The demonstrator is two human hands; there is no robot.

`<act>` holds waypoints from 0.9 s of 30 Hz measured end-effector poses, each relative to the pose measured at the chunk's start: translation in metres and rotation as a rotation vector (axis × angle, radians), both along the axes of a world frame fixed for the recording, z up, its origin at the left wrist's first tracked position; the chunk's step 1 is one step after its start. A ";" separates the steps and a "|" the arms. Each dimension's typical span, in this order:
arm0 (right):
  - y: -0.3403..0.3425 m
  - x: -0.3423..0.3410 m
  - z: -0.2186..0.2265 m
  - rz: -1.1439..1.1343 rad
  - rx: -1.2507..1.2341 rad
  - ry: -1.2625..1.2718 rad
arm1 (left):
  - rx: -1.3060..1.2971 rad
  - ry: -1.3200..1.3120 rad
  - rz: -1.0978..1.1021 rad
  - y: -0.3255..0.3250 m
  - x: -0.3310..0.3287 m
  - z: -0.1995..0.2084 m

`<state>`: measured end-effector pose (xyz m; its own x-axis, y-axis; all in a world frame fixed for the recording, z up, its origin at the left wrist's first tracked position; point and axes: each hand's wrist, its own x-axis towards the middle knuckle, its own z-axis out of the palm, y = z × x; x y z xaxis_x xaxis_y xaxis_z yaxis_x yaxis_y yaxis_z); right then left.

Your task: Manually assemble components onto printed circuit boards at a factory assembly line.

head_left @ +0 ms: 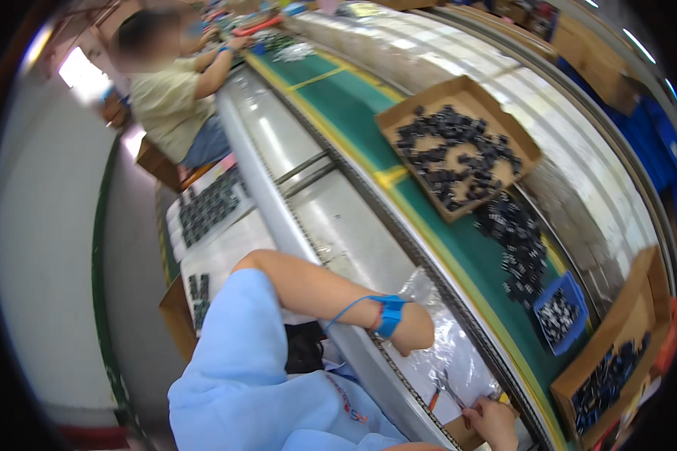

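My left hand point(414, 328), with a blue strap point(390, 316) around its wrist, is over the metal ledge beside a clear plastic bag point(447, 342). It looks curled closed; the fingers are turned away, and whatever they hold is hidden. Down at the lower edge, my right hand point(495, 422) has its fingers pinched at the end of a slim metal tool point(451, 389), which looks like tweezers. An orange-handled tool point(434, 399) lies close to that tool's left. Something small and yellow point(503, 397) shows just above the right hand.
A green conveyor belt point(338, 94) runs alongside, carrying a cardboard tray point(530, 146) of small black parts, a loose pile of black parts point(515, 244), a blue bin point(575, 289) and another cardboard box point(647, 282). Sheets of dark parts point(210, 207) lie left. A person point(162, 101) sits farther along.
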<state>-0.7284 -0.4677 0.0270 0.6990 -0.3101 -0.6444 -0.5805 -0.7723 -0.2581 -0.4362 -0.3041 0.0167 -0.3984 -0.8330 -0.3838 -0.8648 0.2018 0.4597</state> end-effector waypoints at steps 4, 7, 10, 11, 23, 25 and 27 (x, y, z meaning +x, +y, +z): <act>0.002 0.014 0.013 0.058 0.019 0.041 | -0.009 -0.038 0.027 0.001 0.001 -0.004; -0.001 0.015 0.011 0.059 0.044 0.037 | -0.007 -0.049 0.016 0.004 0.004 -0.001; 0.003 0.021 0.021 0.040 0.044 0.024 | -0.008 -0.034 0.014 0.003 0.004 -0.003; 0.006 0.024 0.029 0.036 0.018 0.028 | -0.007 -0.028 0.014 0.003 0.004 -0.003; 0.018 0.023 0.049 0.140 0.049 -0.246 | 0.068 -0.010 0.037 -0.003 0.007 0.000; 0.019 0.023 0.061 0.054 0.070 -0.267 | 0.061 -0.005 0.036 -0.003 0.008 0.001; 0.022 0.025 0.073 -0.032 0.093 -0.287 | 0.055 -0.001 0.036 -0.002 0.008 0.001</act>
